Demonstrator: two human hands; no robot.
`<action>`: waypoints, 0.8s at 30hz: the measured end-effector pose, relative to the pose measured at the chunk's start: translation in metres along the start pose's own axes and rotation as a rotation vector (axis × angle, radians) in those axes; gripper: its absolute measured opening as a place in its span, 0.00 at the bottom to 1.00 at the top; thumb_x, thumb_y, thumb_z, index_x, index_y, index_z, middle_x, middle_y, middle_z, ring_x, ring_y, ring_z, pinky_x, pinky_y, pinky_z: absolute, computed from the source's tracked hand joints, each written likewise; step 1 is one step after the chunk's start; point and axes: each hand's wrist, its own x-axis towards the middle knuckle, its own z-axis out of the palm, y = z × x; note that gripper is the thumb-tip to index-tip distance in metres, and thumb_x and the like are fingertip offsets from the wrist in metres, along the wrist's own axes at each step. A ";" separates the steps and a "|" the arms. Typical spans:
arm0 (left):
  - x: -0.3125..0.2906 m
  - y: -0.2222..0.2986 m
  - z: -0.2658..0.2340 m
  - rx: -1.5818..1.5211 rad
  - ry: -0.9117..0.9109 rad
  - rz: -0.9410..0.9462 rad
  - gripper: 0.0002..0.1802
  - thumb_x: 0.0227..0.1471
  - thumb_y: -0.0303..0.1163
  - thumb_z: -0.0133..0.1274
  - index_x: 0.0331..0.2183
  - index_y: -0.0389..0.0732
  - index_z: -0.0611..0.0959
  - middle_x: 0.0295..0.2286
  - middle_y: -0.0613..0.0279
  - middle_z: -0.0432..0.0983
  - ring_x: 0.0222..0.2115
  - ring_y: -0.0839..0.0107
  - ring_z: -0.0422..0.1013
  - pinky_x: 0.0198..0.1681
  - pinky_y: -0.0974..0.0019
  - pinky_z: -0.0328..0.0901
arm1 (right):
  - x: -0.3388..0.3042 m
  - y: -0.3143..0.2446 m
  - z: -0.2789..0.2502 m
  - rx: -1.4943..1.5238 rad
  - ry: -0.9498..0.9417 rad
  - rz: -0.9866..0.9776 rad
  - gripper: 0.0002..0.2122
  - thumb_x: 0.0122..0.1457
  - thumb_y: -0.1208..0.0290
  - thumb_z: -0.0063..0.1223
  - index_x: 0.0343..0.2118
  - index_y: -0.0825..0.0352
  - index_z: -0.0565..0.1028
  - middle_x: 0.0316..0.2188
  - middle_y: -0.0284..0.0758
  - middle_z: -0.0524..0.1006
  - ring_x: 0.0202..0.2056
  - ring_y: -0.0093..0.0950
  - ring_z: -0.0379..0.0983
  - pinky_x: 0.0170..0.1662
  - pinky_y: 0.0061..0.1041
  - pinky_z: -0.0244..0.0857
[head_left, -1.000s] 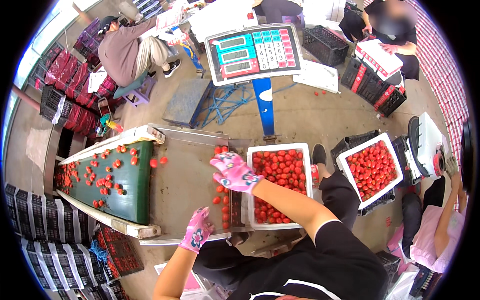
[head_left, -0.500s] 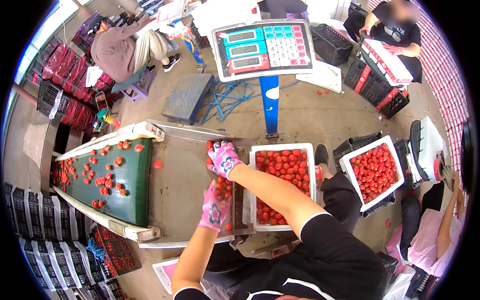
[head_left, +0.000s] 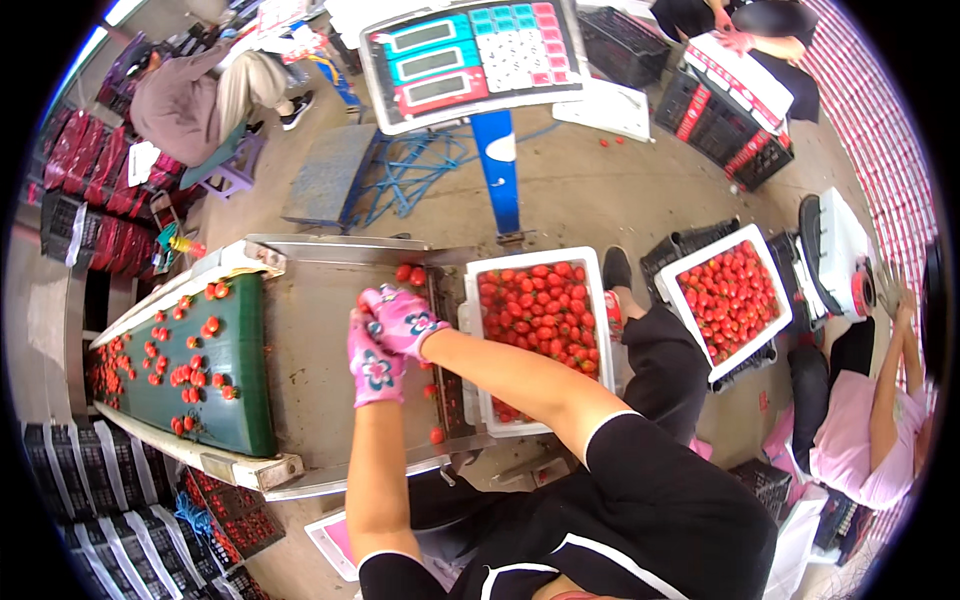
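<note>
Both my hands wear pink gloves with a flower print and meet over the bare metal tray point(head_left: 320, 400). My right hand point(head_left: 404, 318) lies across the top of my left hand point(head_left: 376, 366), with fingers curled in together. Anything between them is hidden. Small red tomatoes point(head_left: 410, 273) sit at the tray's far right corner, and a single tomato point(head_left: 437, 436) lies near its close right edge. Beneath my right forearm stands a white crate point(head_left: 600, 330) filled with tomatoes. Left of the tray, a green conveyor belt point(head_left: 255, 350) carries scattered tomatoes.
A scale display point(head_left: 475, 62) on a blue post point(head_left: 497, 175) rises beyond the tray. Another full white crate point(head_left: 770, 320) stands at right. Black crates point(head_left: 95, 470) are stacked at lower left. Other people sit at far left, far right and right.
My hands have moved left from the tray's right edge and come together. The cluster of tomatoes beside them has largely gone from that edge. The whole view has shifted somewhat.
</note>
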 end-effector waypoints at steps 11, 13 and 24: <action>-0.058 -0.076 0.074 0.385 0.127 -0.214 0.20 0.55 0.37 0.49 0.48 0.46 0.67 0.34 0.63 0.69 0.32 0.71 0.67 0.31 0.62 0.68 | -0.130 0.057 -0.057 0.361 0.328 -0.094 0.19 0.54 0.72 0.49 0.50 0.64 0.65 0.43 0.44 0.71 0.47 0.40 0.68 0.49 0.33 0.63; -0.066 -0.085 0.114 0.331 0.168 -0.557 0.27 0.53 0.41 0.52 0.53 0.49 0.64 0.37 0.61 0.69 0.34 0.67 0.68 0.30 0.58 0.68 | -0.159 0.084 -0.068 0.341 0.287 0.068 0.19 0.55 0.72 0.49 0.50 0.64 0.65 0.44 0.44 0.70 0.47 0.41 0.67 0.50 0.33 0.62; -0.099 -0.045 0.132 0.728 -0.176 -0.390 0.29 0.53 0.38 0.54 0.54 0.40 0.67 0.46 0.54 0.68 0.47 0.70 0.65 0.50 0.68 0.60 | -0.226 0.142 -0.092 -0.151 0.385 0.172 0.09 0.57 0.67 0.48 0.38 0.64 0.72 0.37 0.40 0.73 0.43 0.39 0.68 0.46 0.36 0.60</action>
